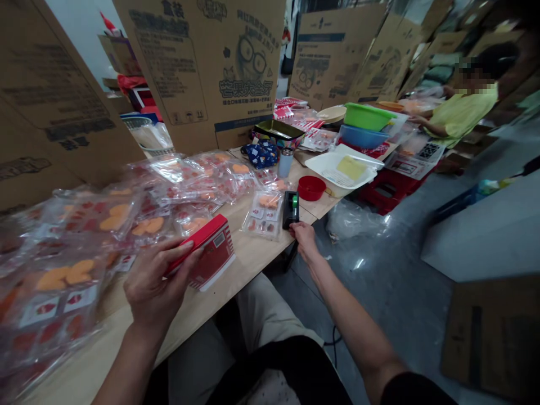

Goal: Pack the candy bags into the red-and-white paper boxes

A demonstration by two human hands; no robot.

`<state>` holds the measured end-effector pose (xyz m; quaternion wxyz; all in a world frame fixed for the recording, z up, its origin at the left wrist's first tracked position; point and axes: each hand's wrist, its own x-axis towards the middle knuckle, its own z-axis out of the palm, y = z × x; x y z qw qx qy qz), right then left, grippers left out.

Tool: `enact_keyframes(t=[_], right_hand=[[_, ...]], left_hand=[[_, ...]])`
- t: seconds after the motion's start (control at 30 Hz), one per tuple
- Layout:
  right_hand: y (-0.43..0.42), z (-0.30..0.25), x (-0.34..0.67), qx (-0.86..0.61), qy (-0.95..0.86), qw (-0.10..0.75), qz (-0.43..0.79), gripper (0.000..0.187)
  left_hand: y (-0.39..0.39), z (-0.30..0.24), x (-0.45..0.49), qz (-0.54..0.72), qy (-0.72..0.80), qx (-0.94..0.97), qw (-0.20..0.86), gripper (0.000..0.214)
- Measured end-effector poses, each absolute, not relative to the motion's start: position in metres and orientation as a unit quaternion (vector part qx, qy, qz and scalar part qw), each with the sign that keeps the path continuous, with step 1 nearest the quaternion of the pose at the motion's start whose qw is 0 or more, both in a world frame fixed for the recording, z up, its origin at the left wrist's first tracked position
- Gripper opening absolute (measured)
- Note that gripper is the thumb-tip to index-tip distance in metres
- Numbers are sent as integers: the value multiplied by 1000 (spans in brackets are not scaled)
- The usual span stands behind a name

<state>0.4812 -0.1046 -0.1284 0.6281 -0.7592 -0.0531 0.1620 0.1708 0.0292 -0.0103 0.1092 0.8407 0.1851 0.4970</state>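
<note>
My left hand [158, 275] grips a flat red cardboard box [213, 253] by its upper left side and tilts it above the table edge. The box has striped edges and a small white label. At the near end of a black tape dispenser [291, 209] with a green core, the fingers of my right hand [302, 235] are pinched together; whatever is between them is too small to see. Beside the dispenser lies a clear packet [266, 214] with orange pieces and small printed cards. Many similar clear bags [67, 275] are heaped left of my left hand.
A red bowl [312, 187], a white basket [343, 169], a grey-blue tumbler [286, 163] and green [367, 115] and blue basins [363, 136] stand farther along the table. Tall cartons [202, 67] wall the back. A person in yellow [466, 112] works at far right, near a red stool [386, 191].
</note>
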Motion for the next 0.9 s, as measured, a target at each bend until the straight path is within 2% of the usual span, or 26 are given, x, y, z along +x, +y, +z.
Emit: enact_keyframes(t=[0.13, 0.33, 0.43, 0.57, 0.63, 0.77, 0.9], right_hand=[[-105, -126, 479, -799, -58, 586, 121, 12], [-121, -92, 446, -810, -158, 555, 106, 11], [-120, -60, 402, -754, -276, 570, 174, 16], [-104, -7, 342, -572, -410, 634, 322, 24], [-94, 12, 324, -527, -422, 645, 358, 33], [-79, 26, 308, -497, -399, 653, 410, 64], [-72, 21, 305, -502, -370, 657, 423, 75]], left_hand=[[21, -2, 176, 490, 195, 845, 94, 9], [14, 1, 179, 481, 190, 849, 110, 8], [13, 0, 179, 476, 191, 852, 103, 4], [11, -1, 176, 475, 182, 855, 103, 3], [10, -2, 174, 467, 176, 859, 111, 4], [7, -4, 170, 465, 178, 858, 127, 7], [3, -5, 169, 482, 208, 841, 133, 24]])
